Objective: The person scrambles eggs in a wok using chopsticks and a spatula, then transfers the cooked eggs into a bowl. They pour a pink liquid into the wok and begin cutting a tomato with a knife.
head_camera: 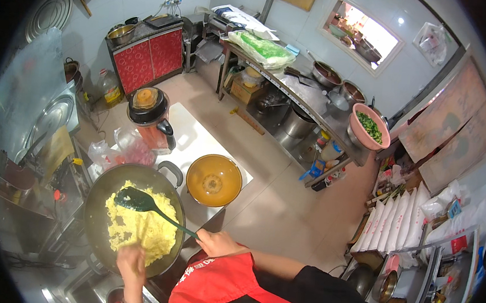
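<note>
A large dark wok with loop handles holds yellow scrambled egg in loose curds. My right hand grips the handle of a dark green spatula, whose blade rests over the egg. Over the wok's near edge is my left hand, fingers bunched and pointing down at the egg. Blur hides whether anything is between those fingers. Just right of the wok, an amber bowl stands on a white tabletop, with no food visible inside.
Behind the wok stand a blender-like appliance and plastic bags. A steel worktable along the far wall carries pans and a pink basin of chopped greens. White packets fill a rack at right. A steel splash panel rises at left.
</note>
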Demonstrator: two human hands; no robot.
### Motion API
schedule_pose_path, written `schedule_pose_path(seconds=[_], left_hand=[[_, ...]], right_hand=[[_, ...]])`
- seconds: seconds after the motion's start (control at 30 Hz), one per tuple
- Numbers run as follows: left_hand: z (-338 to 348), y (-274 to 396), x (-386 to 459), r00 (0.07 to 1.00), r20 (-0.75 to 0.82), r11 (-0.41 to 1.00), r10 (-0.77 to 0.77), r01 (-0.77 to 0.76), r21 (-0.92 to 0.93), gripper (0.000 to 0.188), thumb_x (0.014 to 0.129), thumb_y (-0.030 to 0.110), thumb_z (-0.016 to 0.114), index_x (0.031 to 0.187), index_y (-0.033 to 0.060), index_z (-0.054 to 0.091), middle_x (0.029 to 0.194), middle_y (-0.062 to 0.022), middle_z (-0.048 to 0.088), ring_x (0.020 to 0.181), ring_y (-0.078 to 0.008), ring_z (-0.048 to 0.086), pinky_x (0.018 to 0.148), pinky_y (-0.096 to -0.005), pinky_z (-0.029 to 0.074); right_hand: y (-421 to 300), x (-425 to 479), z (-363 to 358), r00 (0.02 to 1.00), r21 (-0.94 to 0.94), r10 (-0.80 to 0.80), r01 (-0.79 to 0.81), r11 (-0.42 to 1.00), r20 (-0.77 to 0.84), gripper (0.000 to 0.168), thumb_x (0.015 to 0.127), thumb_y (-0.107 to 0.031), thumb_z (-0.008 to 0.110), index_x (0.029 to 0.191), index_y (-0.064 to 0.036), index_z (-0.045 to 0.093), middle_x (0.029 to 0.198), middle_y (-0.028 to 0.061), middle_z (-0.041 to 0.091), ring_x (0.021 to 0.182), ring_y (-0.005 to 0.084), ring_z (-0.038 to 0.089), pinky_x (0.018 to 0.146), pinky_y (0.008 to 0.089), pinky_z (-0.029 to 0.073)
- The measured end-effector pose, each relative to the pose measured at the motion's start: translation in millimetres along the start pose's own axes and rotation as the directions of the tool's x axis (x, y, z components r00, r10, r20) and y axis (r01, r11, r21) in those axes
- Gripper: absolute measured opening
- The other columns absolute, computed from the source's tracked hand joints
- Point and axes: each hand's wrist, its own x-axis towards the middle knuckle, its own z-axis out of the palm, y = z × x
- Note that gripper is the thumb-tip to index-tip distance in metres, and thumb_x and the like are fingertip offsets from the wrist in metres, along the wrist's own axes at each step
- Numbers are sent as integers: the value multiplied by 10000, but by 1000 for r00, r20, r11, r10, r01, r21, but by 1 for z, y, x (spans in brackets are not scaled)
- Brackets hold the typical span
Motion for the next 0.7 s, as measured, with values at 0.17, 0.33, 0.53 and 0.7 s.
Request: schedule_pose_path(seconds=[0.17,0.33,0.53,0.7], left_hand=[[-63,-11,-43,998,61,999,-34,34,13,80,743,65,680,691,20,639,878,-149,677,843,-340,612,754,-403,483],[-12,-26,6,979,-188,983,-75,104,153,47,799,45,642,825,7,641,970,-146,666,853,-330,570,741,-399,463],[-47,16,-28,987,164,995,8,9,-104,56,799,75,656,782,25,675,905,-140,675,857,-327,594,772,-395,467],[-54,-37,-17,981,-77,974,-177,185,128,49,784,45,652,820,16,668,911,-146,673,844,-330,592,762,-387,464]], right_hand=[[6,-4,4,1000,-29,17,-17,999,-13,186,876,-133,589,869,-42,427,678,187,598,593,409,596,497,488,462],[0,0,8,999,-10,-27,27,1000,-38,206,874,-130,591,895,-29,413,675,192,594,587,417,585,491,493,454],[1,-3,5,999,-53,-26,24,998,-48,204,869,-141,603,900,-34,431,674,182,598,586,411,592,482,484,459],[-1,-4,11,998,-38,-6,3,999,-68,207,867,-146,609,895,-38,434,673,180,598,596,414,594,492,487,462]])
